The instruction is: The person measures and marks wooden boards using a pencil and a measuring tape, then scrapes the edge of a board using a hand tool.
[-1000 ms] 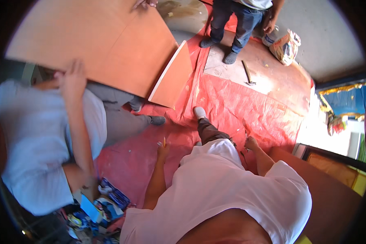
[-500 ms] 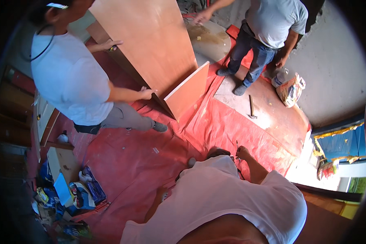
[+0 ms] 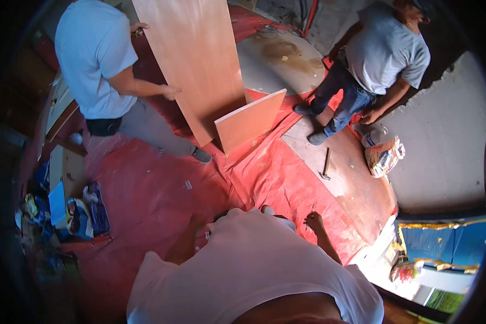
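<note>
Over red sheeting [image 3: 146,216], slim tool [image 3: 312,207] clasped in right hand [image 3: 313,221], well apart from left hand [image 3: 198,221], grip there unclear.

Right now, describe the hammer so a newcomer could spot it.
Find the red floor sheeting, then the large brownish board along its right. On that board, below the grey-shirted person's shoes, lies the hammer, its head toward the picture's bottom. Its long thin handle sets it apart from the bulky bag.
</note>
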Demonstrator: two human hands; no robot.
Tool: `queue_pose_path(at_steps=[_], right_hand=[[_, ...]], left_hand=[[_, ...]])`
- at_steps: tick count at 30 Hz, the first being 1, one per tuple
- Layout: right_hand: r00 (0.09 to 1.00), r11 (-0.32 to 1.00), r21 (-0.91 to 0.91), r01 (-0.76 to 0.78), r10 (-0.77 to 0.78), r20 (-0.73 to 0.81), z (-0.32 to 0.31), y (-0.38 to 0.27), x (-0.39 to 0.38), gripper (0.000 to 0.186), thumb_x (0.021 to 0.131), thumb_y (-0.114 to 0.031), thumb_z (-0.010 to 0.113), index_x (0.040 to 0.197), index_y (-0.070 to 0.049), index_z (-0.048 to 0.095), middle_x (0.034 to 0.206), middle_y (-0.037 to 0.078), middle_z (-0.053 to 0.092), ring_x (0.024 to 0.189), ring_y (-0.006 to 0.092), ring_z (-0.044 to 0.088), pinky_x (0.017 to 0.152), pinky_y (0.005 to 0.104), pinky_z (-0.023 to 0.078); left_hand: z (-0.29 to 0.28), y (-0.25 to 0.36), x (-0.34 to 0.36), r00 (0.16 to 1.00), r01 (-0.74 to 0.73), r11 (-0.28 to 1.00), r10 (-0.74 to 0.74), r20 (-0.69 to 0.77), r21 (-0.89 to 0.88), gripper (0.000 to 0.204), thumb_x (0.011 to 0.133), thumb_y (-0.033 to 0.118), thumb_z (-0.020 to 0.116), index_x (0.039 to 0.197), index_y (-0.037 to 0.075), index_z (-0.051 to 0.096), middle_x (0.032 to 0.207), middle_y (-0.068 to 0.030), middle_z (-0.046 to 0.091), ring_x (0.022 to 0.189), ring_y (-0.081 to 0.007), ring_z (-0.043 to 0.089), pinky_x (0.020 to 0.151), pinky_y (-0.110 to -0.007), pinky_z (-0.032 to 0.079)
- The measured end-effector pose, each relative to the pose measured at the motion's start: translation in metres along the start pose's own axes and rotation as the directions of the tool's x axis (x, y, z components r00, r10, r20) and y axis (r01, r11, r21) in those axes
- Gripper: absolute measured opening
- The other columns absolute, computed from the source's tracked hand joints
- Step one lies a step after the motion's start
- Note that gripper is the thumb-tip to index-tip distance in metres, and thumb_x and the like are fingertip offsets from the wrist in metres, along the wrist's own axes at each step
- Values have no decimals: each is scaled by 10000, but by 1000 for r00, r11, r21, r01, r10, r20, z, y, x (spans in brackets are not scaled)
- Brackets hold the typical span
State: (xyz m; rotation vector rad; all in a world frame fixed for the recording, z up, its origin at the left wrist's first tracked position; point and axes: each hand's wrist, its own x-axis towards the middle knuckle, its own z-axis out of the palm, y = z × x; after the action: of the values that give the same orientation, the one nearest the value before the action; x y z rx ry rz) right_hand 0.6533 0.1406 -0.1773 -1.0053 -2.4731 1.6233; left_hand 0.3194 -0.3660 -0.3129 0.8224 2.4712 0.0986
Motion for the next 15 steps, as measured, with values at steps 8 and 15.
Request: queue_pose_path(at_steps=[8,15], right_hand=[[961,853,-487,-187,262,89,-16,87,-93,134,707,-228,632,686,-96,620,614,66,595,609,229,604,581,375,496],[938,936,68,-346,347,-10,-18,69,-61,120,726,-211,599,731,-93,621,619,60,606,588,227,613,547,375,495]], left_hand=[[-106,102,39,984,151,911,-177,-33,-384,305,845,294,522,966,40,640,840,-226,633,769,-353,628,656,-443,478],[-45,96,6,986,129,970,-104,129,-207,318,846,303,506,999,48,619,861,-223,635,778,-352,629,664,-451,483]])
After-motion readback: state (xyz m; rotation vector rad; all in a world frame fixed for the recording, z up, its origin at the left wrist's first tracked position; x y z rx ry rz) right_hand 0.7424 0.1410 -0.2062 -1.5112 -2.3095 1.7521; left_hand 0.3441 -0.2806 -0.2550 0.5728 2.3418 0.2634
